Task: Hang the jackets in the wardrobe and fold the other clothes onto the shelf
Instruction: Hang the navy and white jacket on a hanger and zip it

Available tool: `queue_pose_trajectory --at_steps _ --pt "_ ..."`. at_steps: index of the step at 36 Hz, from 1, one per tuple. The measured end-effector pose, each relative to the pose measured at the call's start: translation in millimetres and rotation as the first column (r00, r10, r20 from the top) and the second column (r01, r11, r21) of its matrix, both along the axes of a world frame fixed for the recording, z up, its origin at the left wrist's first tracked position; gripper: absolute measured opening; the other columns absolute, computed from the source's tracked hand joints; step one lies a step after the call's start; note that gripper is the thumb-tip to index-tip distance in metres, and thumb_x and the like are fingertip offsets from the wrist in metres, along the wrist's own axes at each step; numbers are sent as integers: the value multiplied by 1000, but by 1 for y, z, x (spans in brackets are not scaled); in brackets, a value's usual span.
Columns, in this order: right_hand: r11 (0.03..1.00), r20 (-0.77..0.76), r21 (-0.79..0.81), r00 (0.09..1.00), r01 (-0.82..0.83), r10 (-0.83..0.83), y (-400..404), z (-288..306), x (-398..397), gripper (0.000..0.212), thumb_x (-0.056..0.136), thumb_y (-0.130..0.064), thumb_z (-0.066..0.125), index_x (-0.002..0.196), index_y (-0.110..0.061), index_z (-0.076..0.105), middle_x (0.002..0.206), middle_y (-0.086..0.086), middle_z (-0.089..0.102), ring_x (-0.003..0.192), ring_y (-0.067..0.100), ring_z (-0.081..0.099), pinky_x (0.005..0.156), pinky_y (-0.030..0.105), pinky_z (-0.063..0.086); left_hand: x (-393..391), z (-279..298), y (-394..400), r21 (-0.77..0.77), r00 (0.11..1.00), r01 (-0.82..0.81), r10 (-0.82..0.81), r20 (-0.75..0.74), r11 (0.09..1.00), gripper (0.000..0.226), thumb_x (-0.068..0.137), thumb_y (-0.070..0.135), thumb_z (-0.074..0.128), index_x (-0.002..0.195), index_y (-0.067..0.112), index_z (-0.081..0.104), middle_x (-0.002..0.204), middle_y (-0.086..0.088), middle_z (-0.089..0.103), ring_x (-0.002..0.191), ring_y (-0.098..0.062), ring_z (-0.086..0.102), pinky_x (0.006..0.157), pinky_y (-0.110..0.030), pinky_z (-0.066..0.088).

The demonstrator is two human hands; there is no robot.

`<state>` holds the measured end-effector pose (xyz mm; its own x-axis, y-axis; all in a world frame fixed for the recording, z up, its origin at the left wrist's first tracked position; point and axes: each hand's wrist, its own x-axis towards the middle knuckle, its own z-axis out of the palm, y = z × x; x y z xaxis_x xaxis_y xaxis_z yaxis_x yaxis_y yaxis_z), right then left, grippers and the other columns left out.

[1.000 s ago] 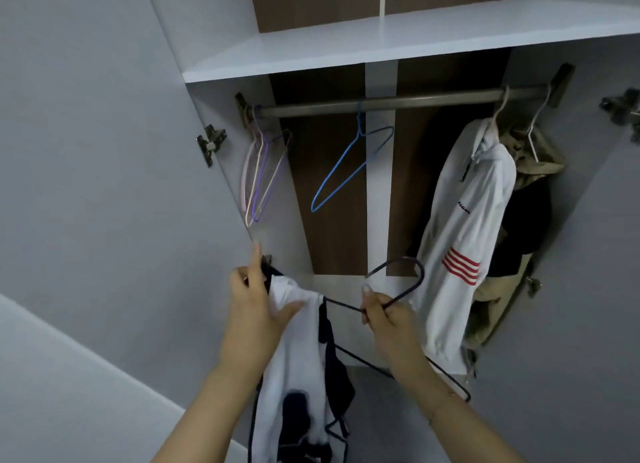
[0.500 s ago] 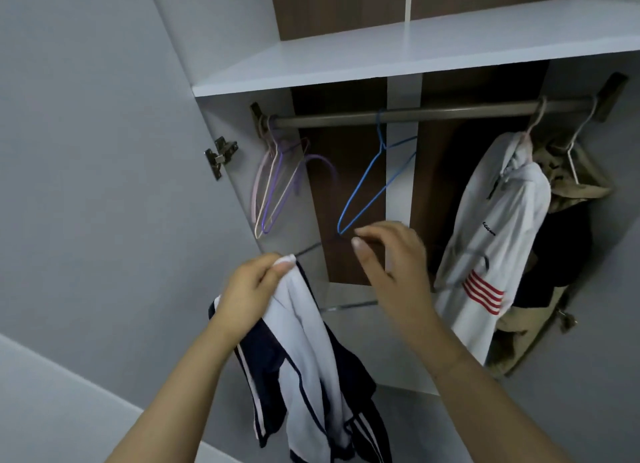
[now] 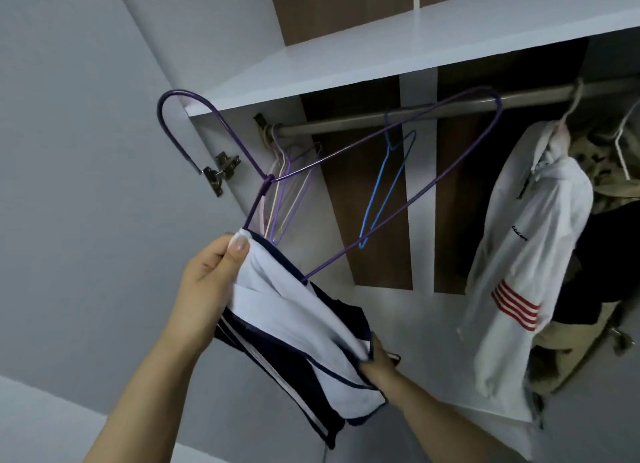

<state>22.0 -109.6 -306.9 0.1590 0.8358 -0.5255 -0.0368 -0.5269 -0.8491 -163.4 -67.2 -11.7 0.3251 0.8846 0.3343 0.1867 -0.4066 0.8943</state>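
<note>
My left hand [image 3: 204, 286] pinches the top of a white and navy jacket [image 3: 294, 324] in front of the open wardrobe. A purple wire hanger [image 3: 346, 151] is partly threaded into the jacket, its hook up at the left and one shoulder sticking out toward the rail [image 3: 450, 109]. My right hand [image 3: 377, 360] grips the lower edge of the jacket; its fingers are mostly hidden by cloth. A white jacket with red stripes [image 3: 526, 255] hangs on the rail at the right, with a camouflage and black jacket [image 3: 609, 199] behind it.
A blue wire hanger [image 3: 384, 189] hangs mid-rail and several pale hangers [image 3: 287, 185] bunch at the rail's left end. A white shelf [image 3: 398, 47] runs above the rail. The open wardrobe door [image 3: 86, 151] fills the left, with a hinge [image 3: 221, 170].
The jacket and hanger have risen toward the rail. My right hand let go of the hanger and dropped to grip the jacket's lower edge. The view has moved closer.
</note>
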Motion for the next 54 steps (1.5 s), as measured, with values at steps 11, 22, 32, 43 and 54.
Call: queue_pose_trajectory --at_steps 11,22,32,43,54 --pt "985 12 170 1000 -30 28 12 43 84 26 94 5 55 72 -9 61 66 -4 65 66 9 58 59 13 45 -44 7 3 26 953 -111 114 -280 993 42 88 47 52 67 12 44 60 8 34 51 -6 32 45 -14 28" --pt "974 -211 224 973 -41 89 9 150 162 16 87 -16 63 81 -12 77 80 7 71 71 17 68 64 23 52 -76 -18 4 -2 911 -54 48 -409 999 39 89 40 54 60 18 40 61 7 30 54 -6 31 46 -17 24" --pt "784 340 619 888 37 -310 -9 214 179 16 98 -14 55 86 -6 62 76 3 55 65 -3 51 62 11 39 -62 -33 5 -87 861 77 -111 -496 993 40 86 45 56 68 10 62 61 3 37 57 -11 35 54 -25 25" --pt "745 254 666 928 36 -272 -55 294 150 18 99 -15 51 90 -1 58 86 13 54 83 20 51 78 30 39 -23 -62 -8 248 788 -6 157 -596 969 35 88 70 44 75 43 62 75 23 62 68 -3 58 62 -24 43" --pt "798 527 500 849 -337 27 -81 281 109 22 100 -12 49 112 4 58 111 22 61 100 22 59 89 30 47 2 -46 -29 306 966 -11 90 -244 952 22 89 56 57 79 40 67 80 15 63 74 -10 61 67 -30 45"
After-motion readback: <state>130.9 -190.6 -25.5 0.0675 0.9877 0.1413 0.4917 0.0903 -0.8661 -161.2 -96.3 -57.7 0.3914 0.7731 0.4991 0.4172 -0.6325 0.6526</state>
